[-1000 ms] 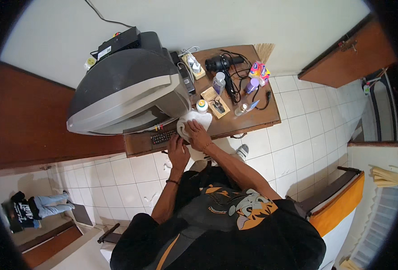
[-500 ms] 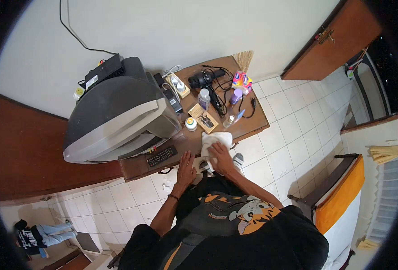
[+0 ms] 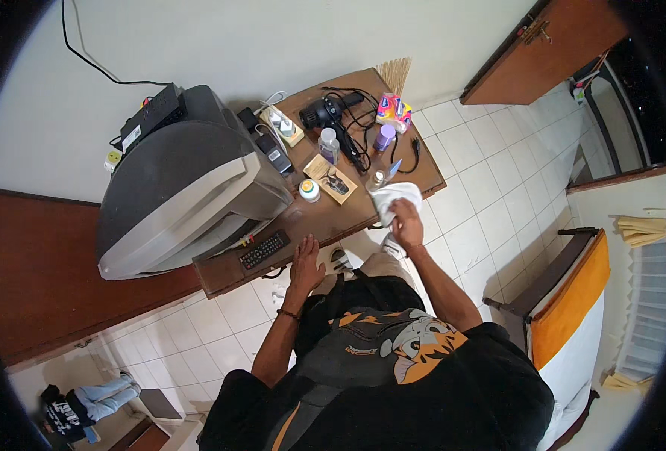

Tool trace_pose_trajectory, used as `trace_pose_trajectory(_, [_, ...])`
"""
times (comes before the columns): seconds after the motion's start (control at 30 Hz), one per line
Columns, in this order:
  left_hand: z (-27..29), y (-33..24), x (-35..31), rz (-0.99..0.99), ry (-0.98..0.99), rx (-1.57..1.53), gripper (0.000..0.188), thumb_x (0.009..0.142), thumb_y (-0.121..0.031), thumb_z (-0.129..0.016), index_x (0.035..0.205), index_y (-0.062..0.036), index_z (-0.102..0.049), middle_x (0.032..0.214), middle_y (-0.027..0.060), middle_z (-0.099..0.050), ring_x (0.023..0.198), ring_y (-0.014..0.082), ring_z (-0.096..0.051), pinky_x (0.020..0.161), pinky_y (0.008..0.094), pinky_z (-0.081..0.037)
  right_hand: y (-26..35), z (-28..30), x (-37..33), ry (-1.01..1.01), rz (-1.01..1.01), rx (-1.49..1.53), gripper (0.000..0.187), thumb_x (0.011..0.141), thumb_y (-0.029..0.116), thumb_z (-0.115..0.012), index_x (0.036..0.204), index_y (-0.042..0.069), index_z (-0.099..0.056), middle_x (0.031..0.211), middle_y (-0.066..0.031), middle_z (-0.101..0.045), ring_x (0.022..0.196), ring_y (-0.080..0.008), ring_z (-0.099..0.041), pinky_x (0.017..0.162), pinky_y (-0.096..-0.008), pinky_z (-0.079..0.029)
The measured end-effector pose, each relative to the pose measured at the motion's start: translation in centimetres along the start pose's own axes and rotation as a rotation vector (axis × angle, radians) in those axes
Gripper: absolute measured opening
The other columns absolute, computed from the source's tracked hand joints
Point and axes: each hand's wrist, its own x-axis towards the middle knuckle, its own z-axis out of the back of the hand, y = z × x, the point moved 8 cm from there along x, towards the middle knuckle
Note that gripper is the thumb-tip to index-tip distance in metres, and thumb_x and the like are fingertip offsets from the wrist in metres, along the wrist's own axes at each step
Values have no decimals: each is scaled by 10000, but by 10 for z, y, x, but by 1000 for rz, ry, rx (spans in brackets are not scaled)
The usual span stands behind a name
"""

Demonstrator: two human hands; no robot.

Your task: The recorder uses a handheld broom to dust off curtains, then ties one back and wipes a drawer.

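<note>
My right hand [image 3: 406, 225] has its fingers bunched on a white cloth [image 3: 394, 197] at the right front edge of the brown wooden table [image 3: 280, 218]. The cloth lies against a small clear bottle [image 3: 376, 180]. Flat on the table's front edge rests my left hand [image 3: 306, 263], fingers stretched out and holding nothing. Left of it lies a black remote control [image 3: 265, 249]. Beyond the hands stand a white jar [image 3: 309, 190] and a small tan box [image 3: 330, 179].
A large television [image 3: 186, 195] fills the table's left. Farther back are a hair dryer [image 3: 329, 113] with cords, a clear bottle [image 3: 328, 146], a purple bottle [image 3: 385, 137], a colourful soft pack [image 3: 394, 113] and a power strip [image 3: 284, 125]. Another person [image 3: 84, 406] is far off at lower left.
My right hand has slid the white cloth rightward along the table edge, up to the small bottle, its fingers now more gathered. My left hand stays at the front edge. The view has shifted slightly.
</note>
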Motion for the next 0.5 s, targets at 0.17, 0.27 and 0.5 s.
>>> trace_pose_trajectory(0.17, [0,1,1,46,-4,-17,695,792,-204,-607,1381,55,-343,1495,207,-244,1391,333,-226,1141,455,-171,43,-17,0,66,47,-16,391,571,44,-721,944,77,-608,1058,-134,-525,1085,-350,-485,940,-441,-419])
trace_pose_trajectory(0.27, [-2,0,-1,81,4,-24,684,793,-207,-608,1373,57,-358,1494,207,-248,1390,329,-229,1141,456,-170,86,-26,-3,131,235,12,442,513,76,-777,918,107,-603,1035,-113,-506,1070,-336,-487,911,-433,-426])
trace_pose_trajectory(0.5, [-1,-12,2,121,-45,95,670,802,-237,-601,1367,45,-377,1477,219,-275,1366,351,-266,1126,475,-195,-38,26,11,41,87,-187,357,573,33,-709,905,44,-577,994,-179,-540,1003,-378,-517,848,-442,-443])
